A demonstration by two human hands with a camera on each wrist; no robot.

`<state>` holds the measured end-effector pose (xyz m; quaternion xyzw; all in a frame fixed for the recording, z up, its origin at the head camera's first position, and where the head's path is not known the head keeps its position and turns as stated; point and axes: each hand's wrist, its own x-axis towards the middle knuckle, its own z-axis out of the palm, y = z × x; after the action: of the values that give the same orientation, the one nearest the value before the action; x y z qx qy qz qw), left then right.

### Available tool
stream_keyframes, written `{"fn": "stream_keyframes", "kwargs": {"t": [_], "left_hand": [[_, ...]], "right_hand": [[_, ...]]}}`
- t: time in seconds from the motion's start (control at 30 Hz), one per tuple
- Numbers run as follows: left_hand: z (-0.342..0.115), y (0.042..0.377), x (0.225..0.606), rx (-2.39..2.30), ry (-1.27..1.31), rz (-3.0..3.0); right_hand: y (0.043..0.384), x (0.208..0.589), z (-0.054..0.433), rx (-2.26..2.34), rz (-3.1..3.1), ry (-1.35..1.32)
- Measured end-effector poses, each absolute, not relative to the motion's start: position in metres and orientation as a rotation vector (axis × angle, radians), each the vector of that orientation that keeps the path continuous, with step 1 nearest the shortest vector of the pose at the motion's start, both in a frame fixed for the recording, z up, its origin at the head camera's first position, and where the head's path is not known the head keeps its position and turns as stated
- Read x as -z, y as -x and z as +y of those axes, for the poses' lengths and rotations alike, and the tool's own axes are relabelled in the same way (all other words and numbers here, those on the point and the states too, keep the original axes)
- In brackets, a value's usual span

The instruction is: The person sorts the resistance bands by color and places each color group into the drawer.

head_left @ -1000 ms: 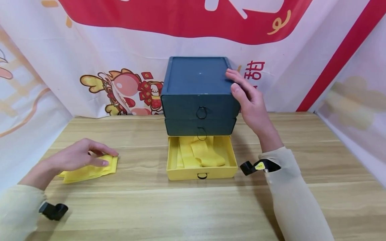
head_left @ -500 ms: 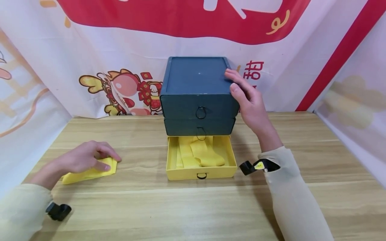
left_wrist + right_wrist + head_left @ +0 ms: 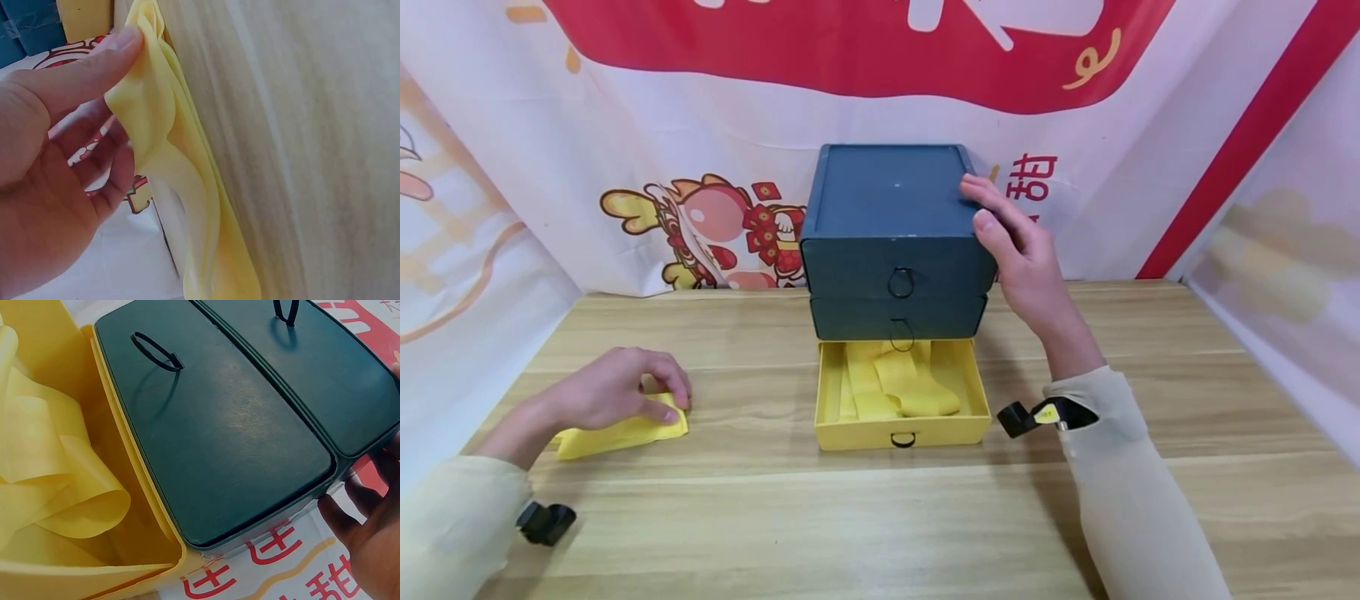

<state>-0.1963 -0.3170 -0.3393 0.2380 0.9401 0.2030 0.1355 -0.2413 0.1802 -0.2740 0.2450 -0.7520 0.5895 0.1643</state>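
Note:
My left hand (image 3: 617,389) pinches a folded yellow band (image 3: 625,433) of thin, soft sheet at the left of the table. In the left wrist view the thumb presses the near face of the band (image 3: 156,125), which stands on its edge in loose folds; fingers curl behind it. A dark blue drawer box (image 3: 891,192) stands at the back middle, its bottom yellow drawer (image 3: 904,435) pulled out. More yellow band (image 3: 917,387) lies looped inside this drawer. My right hand (image 3: 1026,258) rests on the box's right upper edge, its fingers fairly straight; some are hidden in the right wrist view.
Two upper drawers with black ring pulls (image 3: 901,283) are pushed in. A printed white and red cloth (image 3: 700,125) hangs right behind the box and at both sides. The wooden table (image 3: 790,525) extends in front and to both sides.
My left hand has shifted slightly right over the yellow band, and its fingers have drawn in around the band's right end. The right hand and the drawer have stayed put.

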Motion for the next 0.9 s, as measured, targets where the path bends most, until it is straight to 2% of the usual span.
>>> {"fn": "stream_keyframes", "kwargs": {"t": [0.7, 0.9], "left_hand": [[-0.317, 0.188, 0.32, -0.73, -0.762, 2.843], [-0.305, 0.183, 0.31, -0.8, -0.94, 2.943]], "right_hand": [[0.242, 0.275, 0.18, -1.692, -2.133, -0.699], [0.242, 0.275, 0.18, -1.684, -2.137, -0.697]]}}
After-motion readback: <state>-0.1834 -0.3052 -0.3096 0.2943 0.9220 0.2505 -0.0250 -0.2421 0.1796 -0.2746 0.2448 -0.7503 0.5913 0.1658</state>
